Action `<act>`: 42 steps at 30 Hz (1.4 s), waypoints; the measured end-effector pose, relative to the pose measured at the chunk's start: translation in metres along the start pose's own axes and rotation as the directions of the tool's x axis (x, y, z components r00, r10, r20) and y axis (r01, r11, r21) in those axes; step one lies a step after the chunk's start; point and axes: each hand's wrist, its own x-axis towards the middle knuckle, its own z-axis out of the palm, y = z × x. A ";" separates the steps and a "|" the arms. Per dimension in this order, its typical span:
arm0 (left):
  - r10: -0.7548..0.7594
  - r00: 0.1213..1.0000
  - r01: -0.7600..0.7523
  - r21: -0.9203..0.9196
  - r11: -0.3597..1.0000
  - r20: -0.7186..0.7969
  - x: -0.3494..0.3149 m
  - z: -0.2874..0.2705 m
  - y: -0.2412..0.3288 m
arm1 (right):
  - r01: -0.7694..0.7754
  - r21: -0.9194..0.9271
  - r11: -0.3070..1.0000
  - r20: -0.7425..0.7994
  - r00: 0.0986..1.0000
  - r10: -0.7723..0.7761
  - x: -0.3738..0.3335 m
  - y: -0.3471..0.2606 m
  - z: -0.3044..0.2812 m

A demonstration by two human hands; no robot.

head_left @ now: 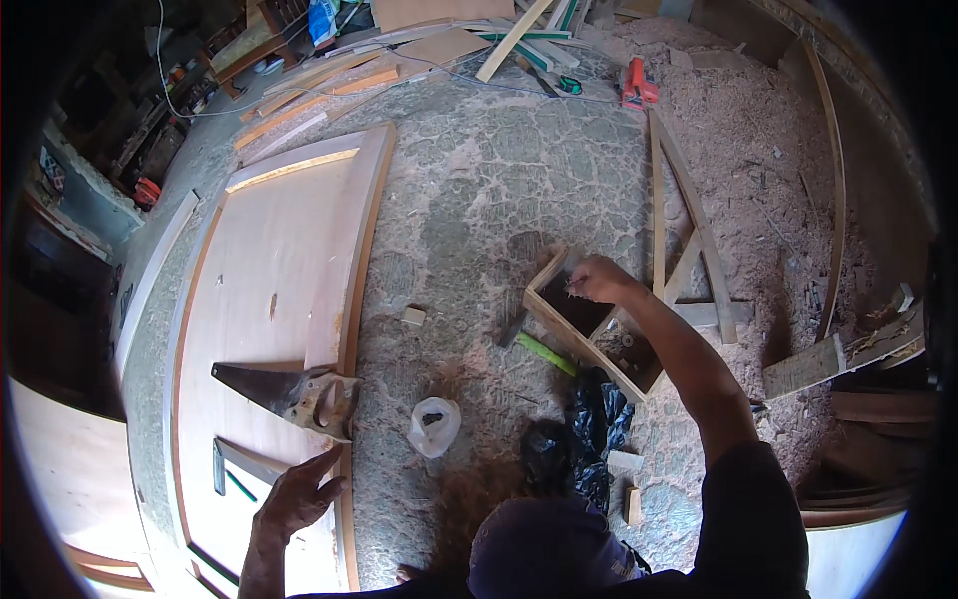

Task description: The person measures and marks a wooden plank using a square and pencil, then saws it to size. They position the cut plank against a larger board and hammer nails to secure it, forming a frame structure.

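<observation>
Just left of the big wooden panel (269, 260) runs a long pale strip of timber (155, 275), straight and narrow. The panel itself is a smooth, pinkish-tan sheet inside a raised frame, orange-brown along its outer edges. On its lower part lie an L-shaped square (235, 464), a thin green stick (240, 486) and a handsaw (329, 399), its dark blade tapering from a worn, closed-loop wooden handle. The left hand (302, 491) is unclenched over the panel's right edge, just below that handle, holding nothing; whether it touches the wood I cannot tell.

Right of the panel, on the cracked, dusty concrete floor (479, 220), sit a small wood block (412, 315), a crumpled white plastic bag (434, 427), glossy black plastic (589, 429) and a lime-green strip (547, 354). Farther right from the panel stands an open-topped wooden box (582, 344), plain-sided, divided, dark inside. The right hand (599, 282) is over its far end, fingers bent; whether it grasps anything I cannot tell. Farthest from the panel are a triangular timber frame (701, 225) and scattered shavings (758, 200).
</observation>
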 end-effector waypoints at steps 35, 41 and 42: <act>0.063 0.953 -0.169 -0.693 -0.700 -0.296 0.186 0.153 0.134 | 0.170 0.582 0.795 0.282 0.875 -0.393 -0.065 -0.190 0.081; 0.057 0.948 -0.169 -0.648 -0.742 -0.312 0.174 0.160 0.115 | 0.135 0.723 0.677 0.258 0.857 -0.446 -0.063 -0.197 0.100; 0.068 0.945 -0.163 -0.639 -0.752 -0.321 0.174 0.160 0.113 | 0.153 0.742 0.653 0.238 0.850 -0.470 -0.061 -0.194 0.106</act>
